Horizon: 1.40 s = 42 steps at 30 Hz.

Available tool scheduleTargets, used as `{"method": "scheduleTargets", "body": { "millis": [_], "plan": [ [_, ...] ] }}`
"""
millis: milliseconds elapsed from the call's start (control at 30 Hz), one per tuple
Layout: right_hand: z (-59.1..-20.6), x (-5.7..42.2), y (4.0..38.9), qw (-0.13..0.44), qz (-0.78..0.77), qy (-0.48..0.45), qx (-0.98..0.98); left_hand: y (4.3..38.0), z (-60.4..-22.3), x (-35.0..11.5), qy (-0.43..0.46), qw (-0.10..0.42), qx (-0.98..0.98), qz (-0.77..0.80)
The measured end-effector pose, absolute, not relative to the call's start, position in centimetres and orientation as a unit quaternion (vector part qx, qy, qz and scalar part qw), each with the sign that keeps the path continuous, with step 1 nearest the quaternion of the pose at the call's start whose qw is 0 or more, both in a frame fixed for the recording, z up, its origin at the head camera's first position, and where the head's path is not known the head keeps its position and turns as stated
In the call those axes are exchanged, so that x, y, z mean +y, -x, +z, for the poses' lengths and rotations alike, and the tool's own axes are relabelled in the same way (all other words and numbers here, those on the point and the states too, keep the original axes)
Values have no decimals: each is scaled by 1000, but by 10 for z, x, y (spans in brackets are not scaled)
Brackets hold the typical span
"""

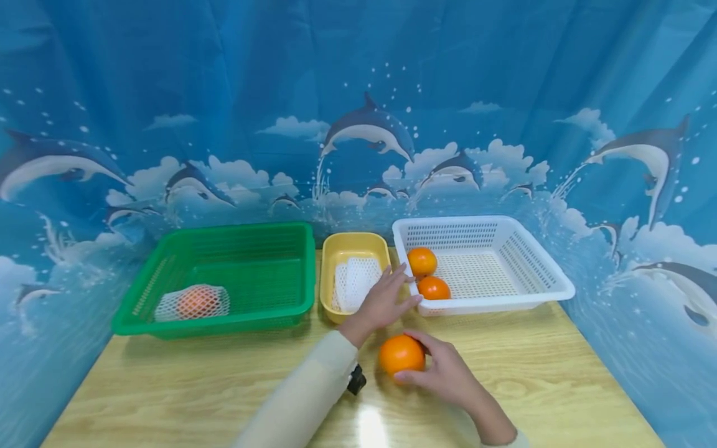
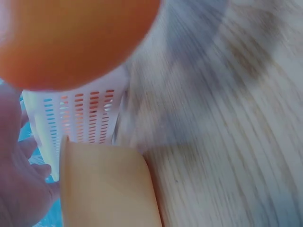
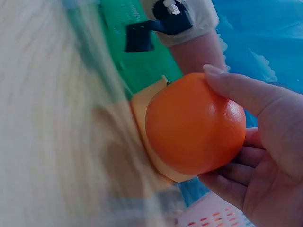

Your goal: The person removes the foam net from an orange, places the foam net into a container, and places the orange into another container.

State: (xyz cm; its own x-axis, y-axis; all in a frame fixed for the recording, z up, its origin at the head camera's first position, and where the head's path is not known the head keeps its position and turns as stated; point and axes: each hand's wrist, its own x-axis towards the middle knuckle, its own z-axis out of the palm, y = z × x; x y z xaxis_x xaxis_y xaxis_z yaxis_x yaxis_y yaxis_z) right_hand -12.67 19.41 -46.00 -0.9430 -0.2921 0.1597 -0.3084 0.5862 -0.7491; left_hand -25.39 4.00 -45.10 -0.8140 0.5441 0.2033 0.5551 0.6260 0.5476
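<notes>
My right hand grips a smooth, round orange between thumb and fingers, in front of the yellow basket. In the right wrist view the thumb lies over one side of it and the fingers curl under the other. My left hand reaches over the right side of the yellow basket, its fingers extended toward the near left corner of the white basket. White foam net sleeves lie in the yellow basket, partly behind the left hand. Two more oranges sit at the left end of the white basket.
A green basket stands at the left, with an orange in a white foam net inside. All three baskets line the back of the wooden table. Behind them hangs a blue dolphin-print curtain.
</notes>
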Motion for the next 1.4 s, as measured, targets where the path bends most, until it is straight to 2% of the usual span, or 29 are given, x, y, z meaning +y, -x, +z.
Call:
{"method": "scheduleTargets", "body": {
  "millis": [100, 267, 533, 800, 1033, 1233, 1400],
  "plan": [
    [-452, 200, 128, 29, 442, -164, -881, 253, -449, 43, 297, 5, -904, -309],
    [-433, 212, 133, 99, 450, -156, -874, 251, -444, 48, 279, -15, -916, -289],
    [-417, 233, 144, 201, 438, -80, -873, 249, -438, 50, 262, -37, -927, -268],
    [-414, 245, 163, 222, 479, -26, -849, 249, -440, 50, 256, -50, -923, -284],
    [-416, 250, 187, 212, 484, 22, -849, 248, -436, 47, 250, -58, -924, -283],
    [-432, 259, 208, 236, 457, 38, -857, 250, -437, 47, 240, -66, -926, -285],
    [-440, 266, 220, 234, 407, 54, -881, 250, -438, 48, 243, -62, -926, -281]
  ]
}}
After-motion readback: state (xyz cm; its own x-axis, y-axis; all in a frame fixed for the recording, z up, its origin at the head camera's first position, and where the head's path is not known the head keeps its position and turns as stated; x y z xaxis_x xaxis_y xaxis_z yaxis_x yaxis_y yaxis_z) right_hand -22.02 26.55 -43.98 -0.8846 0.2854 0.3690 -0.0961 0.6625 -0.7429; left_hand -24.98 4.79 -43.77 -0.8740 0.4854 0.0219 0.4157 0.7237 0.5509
